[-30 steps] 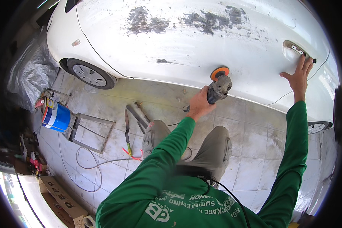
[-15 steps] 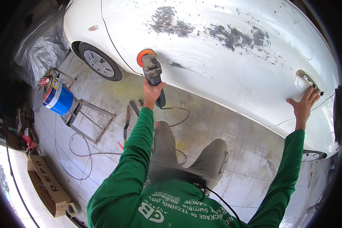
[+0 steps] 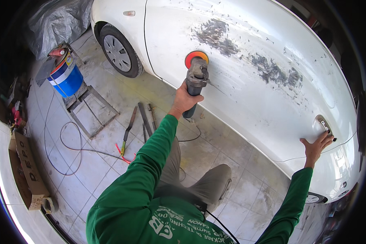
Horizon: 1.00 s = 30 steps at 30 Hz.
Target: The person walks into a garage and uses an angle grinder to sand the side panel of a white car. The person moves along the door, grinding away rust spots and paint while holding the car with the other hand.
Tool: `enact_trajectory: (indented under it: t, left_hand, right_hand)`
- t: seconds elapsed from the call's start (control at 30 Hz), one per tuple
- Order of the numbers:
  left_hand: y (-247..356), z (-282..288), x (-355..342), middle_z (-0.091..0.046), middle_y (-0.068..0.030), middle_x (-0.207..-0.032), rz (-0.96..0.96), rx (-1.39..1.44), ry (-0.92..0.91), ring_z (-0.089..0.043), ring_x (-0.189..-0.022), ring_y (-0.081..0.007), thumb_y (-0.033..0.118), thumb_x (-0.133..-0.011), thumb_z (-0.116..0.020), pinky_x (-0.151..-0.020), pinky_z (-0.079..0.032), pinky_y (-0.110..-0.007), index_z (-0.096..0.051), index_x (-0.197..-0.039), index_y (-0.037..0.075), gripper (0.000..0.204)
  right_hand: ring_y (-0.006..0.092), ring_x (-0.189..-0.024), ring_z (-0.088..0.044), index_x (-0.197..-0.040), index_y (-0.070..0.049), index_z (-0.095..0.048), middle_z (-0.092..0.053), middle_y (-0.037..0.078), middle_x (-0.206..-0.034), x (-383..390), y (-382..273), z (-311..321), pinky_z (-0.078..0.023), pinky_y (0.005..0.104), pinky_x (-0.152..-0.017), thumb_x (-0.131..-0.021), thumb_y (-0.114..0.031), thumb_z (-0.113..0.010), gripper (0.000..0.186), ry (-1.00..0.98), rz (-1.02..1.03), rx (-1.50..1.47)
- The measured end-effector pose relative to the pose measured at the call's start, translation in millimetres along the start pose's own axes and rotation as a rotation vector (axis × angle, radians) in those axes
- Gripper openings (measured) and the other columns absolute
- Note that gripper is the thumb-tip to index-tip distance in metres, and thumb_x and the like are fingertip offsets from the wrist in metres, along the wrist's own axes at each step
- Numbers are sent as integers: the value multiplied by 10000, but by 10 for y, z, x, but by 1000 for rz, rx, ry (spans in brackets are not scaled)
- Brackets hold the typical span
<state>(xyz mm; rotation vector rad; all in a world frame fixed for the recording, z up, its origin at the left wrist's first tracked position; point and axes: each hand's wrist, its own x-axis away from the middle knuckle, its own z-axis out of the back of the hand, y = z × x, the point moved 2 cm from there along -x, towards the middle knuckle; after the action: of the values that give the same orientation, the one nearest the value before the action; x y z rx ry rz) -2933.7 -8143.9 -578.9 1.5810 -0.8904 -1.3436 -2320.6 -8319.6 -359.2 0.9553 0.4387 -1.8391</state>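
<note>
My left hand [image 3: 185, 100] is wrapped round the grip of a grey angle grinder [image 3: 197, 76]. Its round orange disc [image 3: 193, 57] lies against the lower front part of a white car door [image 3: 248, 107]. Dark, rough scraped patches [image 3: 214, 33] run across the panel above and to the right of the disc. On the far right, my right hand [image 3: 314, 147] has its fingers spread on the door, the tips at the handle recess [image 3: 323, 123]. The disc's contact face is hidden.
A front wheel [image 3: 118, 53] stands left of the door. Beside it are a blue-and-white bucket [image 3: 67, 79] and a metal frame [image 3: 94, 132]. A cable [image 3: 62, 140] loops over the tiled floor near a file-like tool [image 3: 130, 124]. A cardboard box [image 3: 30, 173] sits lower left.
The view has shifted, so the car and bucket sit farther right. The grinder's disc is slightly higher on the door. My right hand stays at the handle recess.
</note>
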Motion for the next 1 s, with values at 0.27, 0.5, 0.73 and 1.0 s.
enact_trajectory:
  t: [0.27,0.5,0.73,1.0]
  left_hand:
    - [248,95,-111,-765,-119,-922,96,-15,92,-740,-803,-271,225,-670,-895,-797,-620,-414,-643,-1201,-10,633]
    - [732,-456,-25,-782,-227,-1060,-86,-186,-196,-768,-1010,-423,227,-698,-859,-913,-612,-441,-594,-1369,11,753]
    - [283,436,-407,-748,-101,-897,90,1,111,-724,-778,-233,154,-683,-882,-746,-605,-395,-657,-1150,-8,544]
    - [-250,739,-87,-755,-147,-920,208,-193,81,-739,-826,-298,236,-656,-902,-796,-607,-433,-679,-1131,-22,584]
  right_hand:
    - [598,-1638,-11,-1713,63,-79,15,454,-1733,-304,-259,57,-301,579,-1301,-727,-593,-977,1487,-289,-188,85]
    - [546,-1653,-113,-1716,9,-216,-118,323,-1791,-663,-1739,578,-239,640,-1307,-953,-675,-757,1159,404,285,-302]
    - [484,-1669,-114,-1727,-85,-261,-227,200,-1793,-811,-2191,197,-115,752,-1283,-1012,-797,-540,1047,659,254,-171]
    - [422,-1687,-111,-1723,-46,-272,-191,170,-1821,-568,-2429,250,-121,658,-1329,-1066,-629,-588,934,521,438,-232]
